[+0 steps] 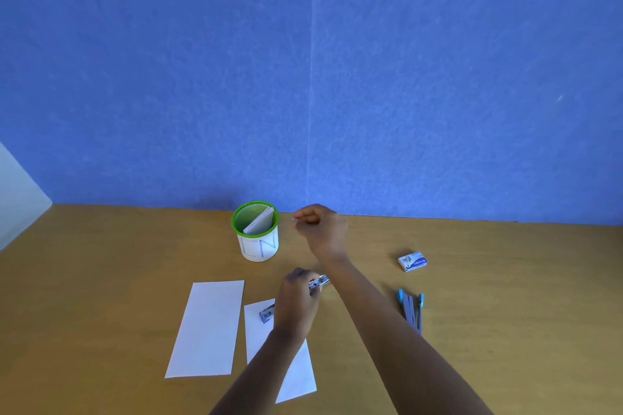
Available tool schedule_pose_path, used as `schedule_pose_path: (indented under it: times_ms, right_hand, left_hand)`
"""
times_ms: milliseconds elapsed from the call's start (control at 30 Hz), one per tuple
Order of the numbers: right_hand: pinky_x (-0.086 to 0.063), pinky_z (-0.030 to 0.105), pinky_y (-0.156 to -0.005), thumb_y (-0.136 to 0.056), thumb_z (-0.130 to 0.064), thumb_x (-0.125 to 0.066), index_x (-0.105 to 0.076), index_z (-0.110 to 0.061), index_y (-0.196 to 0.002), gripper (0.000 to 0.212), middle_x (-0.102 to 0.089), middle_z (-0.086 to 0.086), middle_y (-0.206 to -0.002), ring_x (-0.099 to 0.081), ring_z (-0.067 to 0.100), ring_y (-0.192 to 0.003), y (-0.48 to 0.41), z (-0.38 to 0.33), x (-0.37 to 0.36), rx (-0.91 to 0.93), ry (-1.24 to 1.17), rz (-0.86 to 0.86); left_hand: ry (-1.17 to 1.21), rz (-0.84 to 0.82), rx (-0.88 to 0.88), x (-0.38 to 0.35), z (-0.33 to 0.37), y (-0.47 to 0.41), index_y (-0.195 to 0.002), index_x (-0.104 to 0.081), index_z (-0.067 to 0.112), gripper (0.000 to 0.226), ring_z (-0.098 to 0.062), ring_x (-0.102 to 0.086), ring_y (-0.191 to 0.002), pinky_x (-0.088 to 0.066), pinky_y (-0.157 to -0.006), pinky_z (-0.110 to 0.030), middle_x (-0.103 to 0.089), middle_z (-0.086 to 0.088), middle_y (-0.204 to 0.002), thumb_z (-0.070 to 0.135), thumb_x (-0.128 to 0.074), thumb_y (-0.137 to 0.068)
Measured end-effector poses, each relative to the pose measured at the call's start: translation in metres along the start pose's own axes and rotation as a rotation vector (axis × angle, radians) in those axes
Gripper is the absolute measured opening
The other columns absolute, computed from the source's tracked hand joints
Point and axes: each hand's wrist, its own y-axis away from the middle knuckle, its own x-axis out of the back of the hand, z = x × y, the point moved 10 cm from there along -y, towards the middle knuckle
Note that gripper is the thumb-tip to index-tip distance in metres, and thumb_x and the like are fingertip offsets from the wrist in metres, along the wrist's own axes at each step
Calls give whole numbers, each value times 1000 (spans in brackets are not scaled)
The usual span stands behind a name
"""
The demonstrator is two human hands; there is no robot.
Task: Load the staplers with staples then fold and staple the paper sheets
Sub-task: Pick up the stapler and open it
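Observation:
My left hand (pixel 298 296) grips a small blue and metal stapler (pixel 318 281) above the table; its metal front end sticks out to the right and its blue rear end shows to the left of the hand. My right hand (pixel 320 229) is raised beside the green cup (pixel 255 231) with its fingers curled and nothing visible in them. A folded white sheet (pixel 207 327) lies flat at the left. A second folded sheet (pixel 296 377) lies under my left forearm. A blue stapler (pixel 411 310) lies open on the right. A staple box (pixel 412 260) rests behind it.
The green mesh cup has a white label and holds folded paper inside. A blue wall panel (pixel 310 77) stands right behind the wooden table (pixel 101 280). A white surface (pixel 17 195) shows at the far left edge.

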Motion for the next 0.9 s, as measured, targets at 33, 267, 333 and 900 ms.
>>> schedule_pose_path:
  times_ms: [33, 267, 333, 900]
  right_hand:
    - [-39, 2, -57, -80, 1, -59, -71, -6, -86, 15, -73, 3, -84, -55, -13, -56, -3, -5, -6, 23, 32, -3]
    - [-52, 23, -73, -83, 3, -56, -73, -8, -87, 20, -73, 7, -91, -66, 18, -84, -23, -17, -51, 123, 240, -81]
    - [-52, 30, -75, -85, 2, -52, -72, -9, -91, 24, -72, 8, -96, -65, 23, -88, -29, -18, -62, 155, 331, -111]
    - [-39, 27, -65, -91, -21, -58, -53, -9, -81, 16, -51, -1, -81, -52, 19, -77, -26, -20, 1, 375, 99, 288]
  left_hand:
    - [-4, -8, 7, -1, -1, 0, -85, -67, 1, 10, -28, -60, -80, -37, -65, -24, -65, -13, -85, -2, -63, -77]
    - [-4, -22, 67, 2, -5, -1, -87, -64, -1, 9, -29, -64, -86, -36, -64, -23, -66, -15, -90, -1, -60, -80]
    - [-55, -54, 23, 3, 6, 2, -118, -55, -3, 29, -33, -53, -112, -40, -86, -29, -57, -19, -119, -2, -45, -90]
    - [45, 80, -32, 6, -9, -9, -77, -67, 8, 6, -26, -60, -70, -49, -62, -31, -66, -6, -74, 9, -69, -71]
